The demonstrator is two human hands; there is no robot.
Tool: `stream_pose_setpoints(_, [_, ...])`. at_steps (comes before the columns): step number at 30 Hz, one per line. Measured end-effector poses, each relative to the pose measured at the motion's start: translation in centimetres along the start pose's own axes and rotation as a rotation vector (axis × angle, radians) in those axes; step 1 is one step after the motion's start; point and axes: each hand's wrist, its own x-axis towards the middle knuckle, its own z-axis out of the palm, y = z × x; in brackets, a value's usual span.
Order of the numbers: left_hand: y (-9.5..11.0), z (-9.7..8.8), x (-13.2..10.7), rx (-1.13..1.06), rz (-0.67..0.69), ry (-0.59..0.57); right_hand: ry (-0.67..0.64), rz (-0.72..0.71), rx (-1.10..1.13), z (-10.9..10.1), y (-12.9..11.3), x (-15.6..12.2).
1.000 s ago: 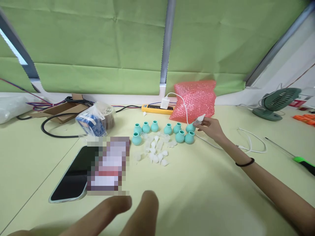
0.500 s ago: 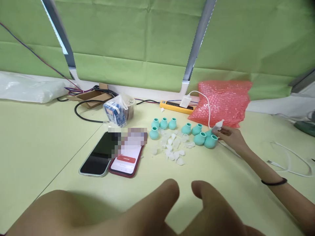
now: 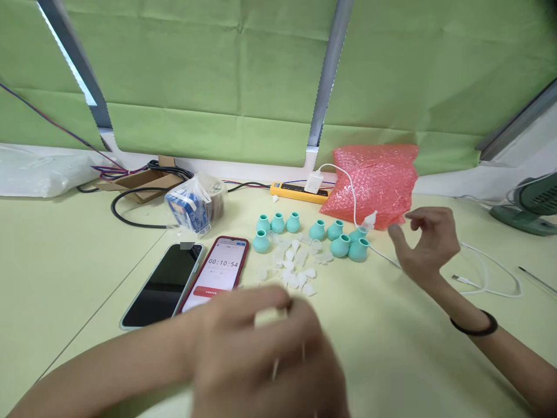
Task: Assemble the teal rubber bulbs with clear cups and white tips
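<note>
Several teal rubber bulbs (image 3: pixel 339 245) stand in a loose row at mid-table, and the rightmost one carries a white tip (image 3: pixel 369 220). In front of them lies a pile of small clear plastic caps (image 3: pixel 292 268). My right hand (image 3: pixel 429 241) hovers just right of the bulbs with thumb and fingers apart, holding nothing. My left hand (image 3: pixel 256 348) is close to the camera, blurred, its fingers curled near the front of the cap pile. Whether it holds anything does not show.
Two phones lie left of the caps: a dark one (image 3: pixel 163 284) and one showing a timer (image 3: pixel 217 270). Behind are a pink bubble-wrap bag (image 3: pixel 374 177), a yellow power strip (image 3: pixel 298 193) with a white cable (image 3: pixel 487 273), a bagged blue packet (image 3: pixel 194 204) and a fan (image 3: pixel 533 203).
My right hand has let go of the white tip, left it on the rightmost bulb and drawn back to the right, opening. My left hand has moved forward and curled its fingers.
</note>
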Motion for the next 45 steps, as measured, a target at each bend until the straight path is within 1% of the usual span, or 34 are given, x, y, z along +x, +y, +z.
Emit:
stream_pose_setpoints(1, [-0.5, 0.2, 1.4, 0.05, 0.034, -0.029, -0.043, -0.052, 0.006, 0.2, -1.4, -0.9])
stream_pose_setpoints(2, [-1.0, 0.4, 2.5, 0.238, 0.129, -0.152, -0.131, -0.098, 0.018, 0.4, -2.7, -2.0])
stream_pose_setpoints(3, [-1.7, 0.7, 3.4, 0.441, 0.158, -0.245, -0.271, -0.164, 0.041, 0.7, -4.1, -3.1])
stream_pose_setpoints(4, [-2.4, 1.0, 4.0, 0.599, 0.169, -0.339, -0.471, -0.292, 0.078, 1.1, -5.3, -4.3])
stream_pose_setpoints(5, [-3.2, 1.4, 4.3, 0.695, 0.175, -0.398, -0.631, -0.358, 0.078, 1.5, -6.2, -5.3])
stream_pose_setpoints(6, [-4.0, 1.9, 4.3, 0.745, 0.17, -0.435, -0.729, -0.415, 0.056, 1.8, -6.9, -6.2])
stream_pose_setpoints(8, [-5.6, 2.9, 3.9, 0.777, 0.171, -0.52, -0.886, -0.468, -0.023, 2.4, -7.5, -7.5])
stream_pose_setpoints(10, [-6.7, 3.8, 3.5, 0.779, 0.157, -0.581, -0.958, -0.483, -0.069, 2.8, -7.3, -8.2])
stream_pose_setpoints(12, [-7.4, 4.3, 3.3, 0.758, 0.168, -0.601, -0.954, -0.475, -0.071, 3.0, -6.8, -8.4])
stream_pose_setpoints(15, [-8.0, 4.7, 3.5, 0.748, 0.18, -0.601, -0.867, -0.466, -0.057, 3.1, -6.1, -8.3])
stream_pose_setpoints(19, [-8.3, 4.3, 3.9, 0.755, 0.199, -0.608, -0.743, -0.456, -0.075, 3.1, -6.0, -8.2])
stream_pose_setpoints(23, [-7.9, 3.9, 4.1, 0.753, 0.238, -0.586, -0.695, -0.406, -0.107, 3.1, -5.8, -8.1])
stream_pose_setpoints(26, [-7.7, 4.0, 4.2, 0.747, 0.256, -0.562, -0.705, -0.392, -0.109, 3.2, -5.7, -8.3])
stream_pose_setpoints(30, [-7.7, 4.7, 4.2, 0.758, 0.275, -0.508, -0.725, -0.389, -0.103, 3.2, -5.9, -8.4])
stream_pose_setpoints(33, [-7.9, 5.2, 4.2, 0.772, 0.292, -0.484, -0.781, -0.379, -0.093, 3.1, -6.0, -8.3])
stream_pose_setpoints(36, [-8.2, 5.5, 4.2, 0.774, 0.323, -0.489, -0.831, -0.349, -0.078, 3.1, -5.9, -8.3])
stream_pose_setpoints(40, [-8.5, 5.7, 4.3, 0.762, 0.352, -0.505, -0.802, -0.305, -0.098, 3.1, -5.6, -8.4])
stream_pose_setpoints(45, [-8.2, 5.2, 4.8, 0.733, 0.355, -0.514, -0.843, -0.275, -0.141, 3.2, -5.5, -8.4])
